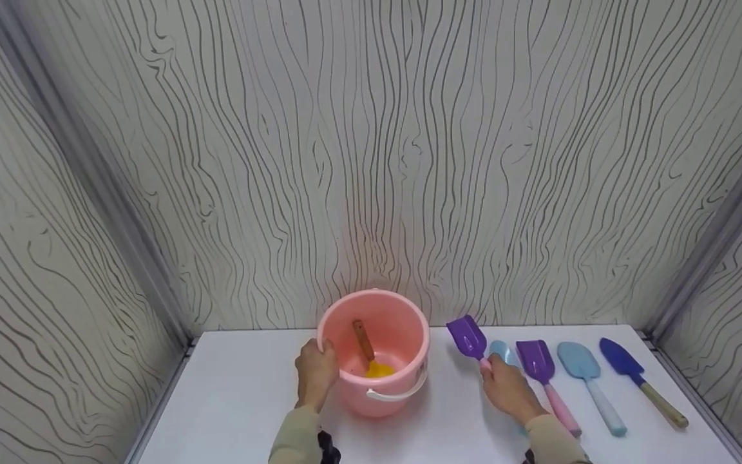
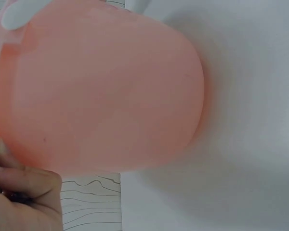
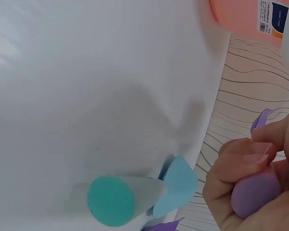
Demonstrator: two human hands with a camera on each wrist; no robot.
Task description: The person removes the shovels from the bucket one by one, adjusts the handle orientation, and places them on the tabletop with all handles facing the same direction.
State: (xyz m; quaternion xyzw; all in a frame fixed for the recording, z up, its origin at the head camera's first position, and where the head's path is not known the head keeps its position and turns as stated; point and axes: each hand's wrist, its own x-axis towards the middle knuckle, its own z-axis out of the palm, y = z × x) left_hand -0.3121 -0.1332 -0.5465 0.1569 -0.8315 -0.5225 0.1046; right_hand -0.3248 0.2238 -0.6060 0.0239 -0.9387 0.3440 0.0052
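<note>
A pink bucket point(image 1: 374, 403) with a white handle point(image 1: 403, 391) stands on the white table. My left hand point(image 1: 317, 372) grips its rim on the left side; the left wrist view shows the curled fingers point(image 2: 26, 185) there. Inside the bucket lies a shovel with a yellow blade point(image 1: 380, 369) and a brown handle point(image 1: 363, 339). To the right of the bucket, my right hand point(image 1: 511, 390) holds a toy shovel with a purple blade point(image 1: 467, 336) by its pink handle, above the table. Its rounded handle end point(image 3: 255, 195) pokes from the fist in the right wrist view.
Below my right hand lies a light blue shovel point(image 1: 503, 352), partly hidden. Farther right lie a second purple shovel point(image 1: 536, 361), another light blue shovel point(image 1: 580, 361) and a dark blue trowel point(image 1: 622, 357). A wood-grain patterned wall point(image 1: 384, 161) rises behind the table point(image 1: 229, 386).
</note>
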